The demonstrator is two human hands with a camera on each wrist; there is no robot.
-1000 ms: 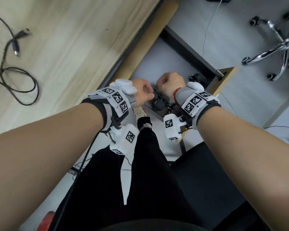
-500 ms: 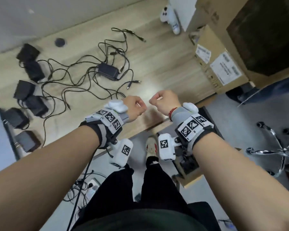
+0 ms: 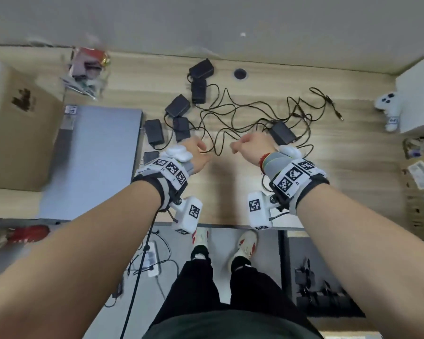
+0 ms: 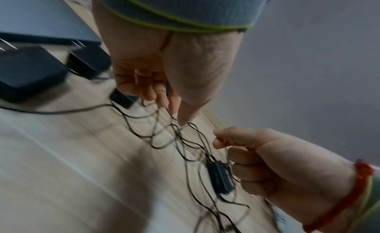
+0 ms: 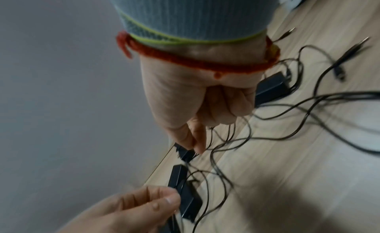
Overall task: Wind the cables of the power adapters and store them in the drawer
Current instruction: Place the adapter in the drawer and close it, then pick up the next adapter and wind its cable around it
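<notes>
On the wooden desk [image 3: 328, 167], six black power adapters show, their thin black cables [image 3: 230, 113] sprawling in a tangle across the middle. The adapter at 1 o'clock [image 3: 283, 133] lies with its long axis running from 10 to 4 o'clock; the cluster at 11 o'clock [image 3: 178, 106] lies at mixed angles. The left hand [image 3: 196, 155] hangs above the cables with fingers loosely curled, grasping nothing visible. The right hand [image 3: 251, 145] is curled into a loose fist, thumb against forefinger; whether it pinches a cable cannot be told. The open drawer [image 3: 328, 277] sits below the desk edge at 5 o'clock.
</notes>
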